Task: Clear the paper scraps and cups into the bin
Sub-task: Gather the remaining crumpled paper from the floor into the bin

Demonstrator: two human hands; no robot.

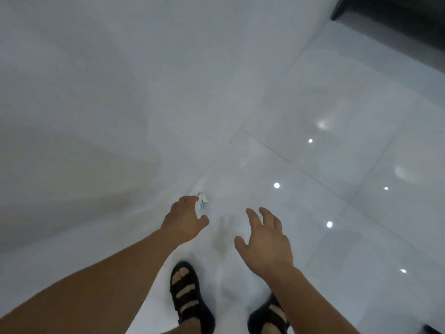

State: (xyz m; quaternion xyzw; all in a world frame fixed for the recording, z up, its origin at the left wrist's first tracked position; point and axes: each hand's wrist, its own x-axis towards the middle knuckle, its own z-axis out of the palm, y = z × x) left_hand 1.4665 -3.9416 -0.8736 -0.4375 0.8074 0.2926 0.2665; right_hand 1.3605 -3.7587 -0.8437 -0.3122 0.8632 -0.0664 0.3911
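The paper scrap is lying on the floor just below frame centre, at the left hand's curling fingertips; I cannot tell whether they are gripping it. The right hand is hovering open. The scrap is looking light and crushable, probably wanting only a fingertip pinch.

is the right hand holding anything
No, the right hand is spread with its fingers apart and nothing in it, above the white tiled floor.
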